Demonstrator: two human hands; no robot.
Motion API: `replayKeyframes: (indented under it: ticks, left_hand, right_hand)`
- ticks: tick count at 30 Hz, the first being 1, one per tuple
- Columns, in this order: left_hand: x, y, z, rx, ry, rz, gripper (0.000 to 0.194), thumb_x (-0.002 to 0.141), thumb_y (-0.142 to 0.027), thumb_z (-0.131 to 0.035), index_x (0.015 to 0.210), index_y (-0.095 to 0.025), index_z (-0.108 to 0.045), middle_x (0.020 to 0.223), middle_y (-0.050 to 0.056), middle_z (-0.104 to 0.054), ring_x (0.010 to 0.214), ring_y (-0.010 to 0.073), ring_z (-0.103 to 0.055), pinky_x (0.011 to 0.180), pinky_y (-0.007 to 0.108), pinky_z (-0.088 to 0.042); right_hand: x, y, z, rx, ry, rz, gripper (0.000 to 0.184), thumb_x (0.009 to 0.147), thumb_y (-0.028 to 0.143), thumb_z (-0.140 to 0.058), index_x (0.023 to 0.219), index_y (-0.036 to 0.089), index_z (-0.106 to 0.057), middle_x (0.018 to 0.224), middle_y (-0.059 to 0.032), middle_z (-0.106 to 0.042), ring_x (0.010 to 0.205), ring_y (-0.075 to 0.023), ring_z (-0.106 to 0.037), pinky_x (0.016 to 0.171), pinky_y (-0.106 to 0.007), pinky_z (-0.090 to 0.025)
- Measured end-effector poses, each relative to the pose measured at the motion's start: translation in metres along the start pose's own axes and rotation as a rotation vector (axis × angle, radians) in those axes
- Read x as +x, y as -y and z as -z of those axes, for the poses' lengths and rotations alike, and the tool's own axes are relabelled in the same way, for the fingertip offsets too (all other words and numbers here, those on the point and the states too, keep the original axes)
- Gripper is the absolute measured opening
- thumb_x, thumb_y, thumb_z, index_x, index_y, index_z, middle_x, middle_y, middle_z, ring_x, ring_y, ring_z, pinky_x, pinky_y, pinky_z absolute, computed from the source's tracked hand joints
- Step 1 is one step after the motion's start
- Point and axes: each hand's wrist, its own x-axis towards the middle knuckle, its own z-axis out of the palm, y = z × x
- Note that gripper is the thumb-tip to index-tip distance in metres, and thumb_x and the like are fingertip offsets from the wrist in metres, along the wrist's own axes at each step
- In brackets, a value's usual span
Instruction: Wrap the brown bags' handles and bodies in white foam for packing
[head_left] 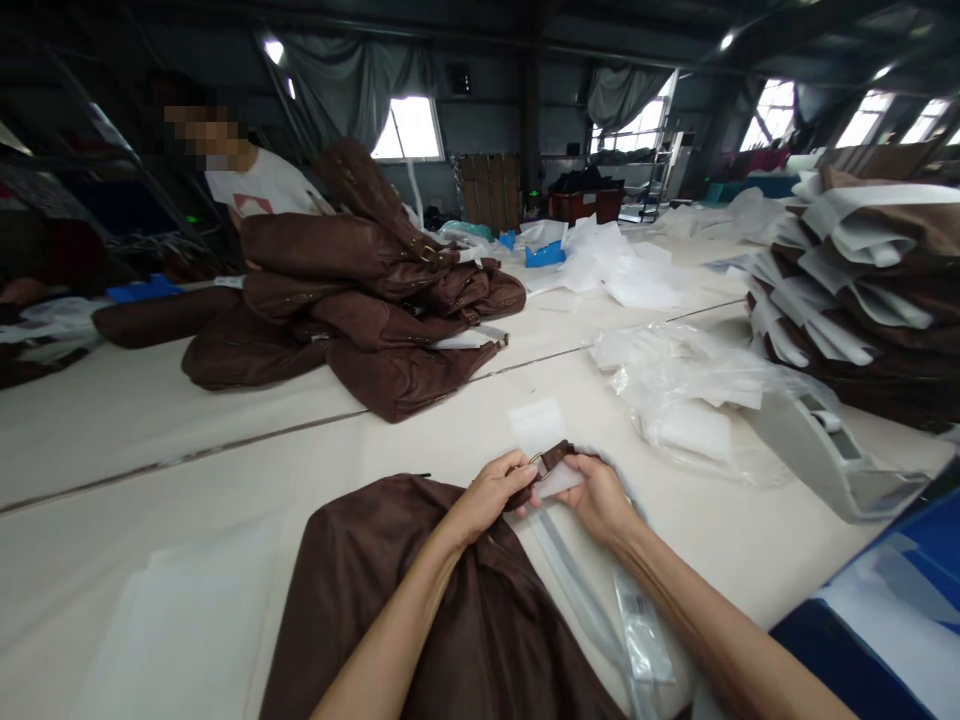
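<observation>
A dark brown leather bag (pixel 420 600) lies on the table right in front of me. At its upper right, my left hand (pixel 495 490) is closed on the bag's tab beside a brass-coloured ring (pixel 537 462). My right hand (pixel 600 495) pinches the brown end of the strap (pixel 556 456) that passes at the ring, together with a piece of white wrapping. Pale wrapping covers the strap (pixel 577 570) as it loops down to the right of the bag. A small clear packet with a label (pixel 643 630) hangs by the strap, under my right forearm.
Several brown bags (pixel 360 290) are heaped at the back left, near a person in a white shirt (pixel 262 180). On the right are a stack of paper-wrapped brown pieces (pixel 862 290), clear plastic bags (pixel 690 390), a grey tape dispenser (pixel 817 450) and a blue box (pixel 885 590). White sheets (pixel 187 620) lie left.
</observation>
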Motion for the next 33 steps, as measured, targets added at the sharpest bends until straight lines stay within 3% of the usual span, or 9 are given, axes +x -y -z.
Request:
replayKeyframes:
  ticks: [6, 12, 15, 19, 22, 24, 26, 30, 33]
  left_hand:
    - [0.005, 0.012, 0.000, -0.139, -0.099, 0.077, 0.048, 0.079, -0.056, -0.068, 0.098, -0.019, -0.043, 0.076, 0.001, -0.063, 0.059, 0.0122, -0.054, 0.054, 0.023, -0.043]
    - [0.008, 0.013, 0.000, -0.267, -0.068, 0.087, 0.057, 0.072, -0.052, -0.074, 0.112, -0.016, -0.057, 0.093, 0.004, -0.059, 0.071, 0.0132, -0.053, 0.053, 0.022, -0.046]
    - [0.008, 0.013, 0.000, -0.308, -0.076, 0.087, 0.051, 0.072, -0.052, -0.074, 0.105, -0.014, -0.063, 0.082, 0.001, -0.058, 0.062, 0.0104, -0.048, 0.054, 0.022, -0.044]
    - [0.009, 0.013, -0.001, -0.363, -0.089, 0.104, 0.043, 0.069, -0.051, -0.078, 0.083, -0.013, -0.065, 0.067, 0.000, -0.060, 0.056, 0.0103, -0.050, 0.056, 0.023, -0.044]
    - [0.011, 0.017, -0.001, -0.417, -0.092, 0.121, 0.042, 0.065, -0.049, -0.082, 0.081, -0.013, -0.066, 0.069, 0.001, -0.065, 0.057, 0.0120, -0.056, 0.058, 0.024, -0.045]
    - [0.013, 0.019, -0.001, -0.438, -0.087, 0.131, 0.043, 0.062, -0.048, -0.083, 0.081, -0.013, -0.067, 0.068, 0.002, -0.066, 0.057, 0.0131, -0.058, 0.058, 0.024, -0.046]
    - [0.014, 0.021, 0.000, -0.442, -0.083, 0.135, 0.042, 0.061, -0.047, -0.084, 0.080, -0.013, -0.067, 0.067, 0.002, -0.066, 0.055, 0.0131, -0.057, 0.056, 0.024, -0.045]
    - [0.012, 0.018, -0.001, -0.413, -0.097, 0.119, 0.040, 0.063, -0.047, -0.082, 0.081, -0.014, -0.068, 0.069, 0.001, -0.065, 0.056, 0.0119, -0.056, 0.055, 0.023, -0.045]
    - [0.010, 0.014, -0.004, -0.368, -0.121, 0.092, 0.036, 0.067, -0.043, -0.077, 0.088, -0.014, -0.069, 0.076, 0.002, -0.067, 0.064, 0.0133, -0.058, 0.057, 0.022, -0.047]
  right_hand:
    - [0.002, 0.005, 0.015, -0.074, -0.019, 0.019, 0.023, 0.062, 0.027, -0.068, 0.082, 0.017, -0.067, 0.082, -0.0046, -0.072, 0.078, -0.0239, -0.064, 0.063, -0.033, -0.054]
    - [0.009, 0.005, 0.020, -0.275, 0.016, -0.031, 0.027, 0.065, 0.031, -0.064, 0.087, 0.016, -0.067, 0.088, -0.0066, -0.072, 0.084, -0.0261, -0.064, 0.061, -0.032, -0.053]
    - [-0.002, 0.012, 0.016, -0.304, 0.036, -0.056, 0.031, 0.068, 0.036, -0.068, 0.091, 0.017, -0.065, 0.098, -0.0081, -0.071, 0.090, -0.0272, -0.065, 0.065, -0.034, -0.055]
    - [-0.032, 0.014, 0.027, -0.479, 0.208, -0.048, 0.054, 0.075, 0.041, -0.072, 0.123, 0.021, -0.057, 0.117, -0.0098, -0.066, 0.102, -0.0271, -0.064, 0.085, -0.041, -0.056]
    - [-0.046, 0.008, 0.048, -0.785, 0.170, 0.159, 0.071, 0.080, 0.038, -0.069, 0.142, 0.023, -0.038, 0.125, -0.0133, -0.060, 0.109, -0.0279, -0.063, 0.092, -0.045, -0.053]
    - [-0.045, 0.006, 0.059, -1.012, 0.143, 0.389, 0.066, 0.087, 0.035, -0.058, 0.147, 0.023, -0.031, 0.128, -0.0155, -0.056, 0.109, -0.0277, -0.062, 0.091, -0.047, -0.054]
    - [-0.038, 0.009, 0.061, -1.222, 0.197, 0.622, 0.054, 0.093, 0.029, -0.048, 0.146, 0.024, -0.036, 0.124, -0.0153, -0.056, 0.107, -0.0273, -0.061, 0.088, -0.047, -0.054]
    - [-0.021, 0.032, 0.045, -1.538, 0.344, 0.942, 0.024, 0.095, 0.022, -0.045, 0.106, 0.026, -0.065, 0.096, -0.0099, -0.059, 0.089, -0.0246, -0.058, 0.076, -0.040, -0.052]
    - [-0.007, 0.052, 0.032, -1.579, 0.448, 1.000, 0.020, 0.095, 0.021, -0.048, 0.085, 0.024, -0.064, 0.107, -0.0098, -0.059, 0.102, -0.0254, -0.055, 0.088, -0.042, -0.048]
